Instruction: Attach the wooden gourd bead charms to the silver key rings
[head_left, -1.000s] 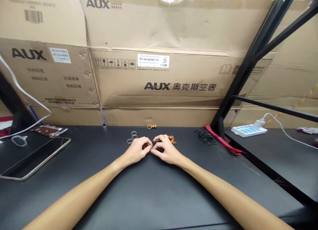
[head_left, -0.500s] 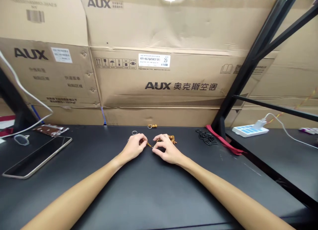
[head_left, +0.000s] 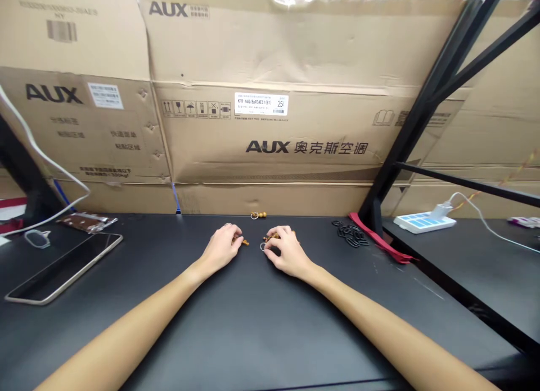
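Note:
My left hand (head_left: pixel 221 248) rests low over the dark table, fingers closed on a small brown beaded charm (head_left: pixel 245 242) whose end pokes out past the fingertips. Across a narrow gap, my right hand (head_left: pixel 287 252) pinches a thin metal key ring (head_left: pixel 262 247) between thumb and forefinger. Several brown wooden charms (head_left: pixel 270 237) lie behind that hand, mostly covered by its fingers. Against the cardboard at the back sits a gourd-shaped wooden keychain (head_left: pixel 262 215) with its own metal ring.
On the left lie a phone (head_left: pixel 63 267), a brown packet (head_left: pixel 86 222) and a white cable (head_left: pixel 54 160). To the right are a pile of black rings (head_left: pixel 351 234), a red strap (head_left: pixel 382 242), a black metal rack post (head_left: pixel 405 138) and a white power strip (head_left: pixel 422 222). Cardboard boxes (head_left: pixel 211 200) wall off the back.
My hands have drawn apart, the left moving slightly leftward with the charm. A metal ring now shows at my right fingertips. The ring beside my left hand is no longer visible.

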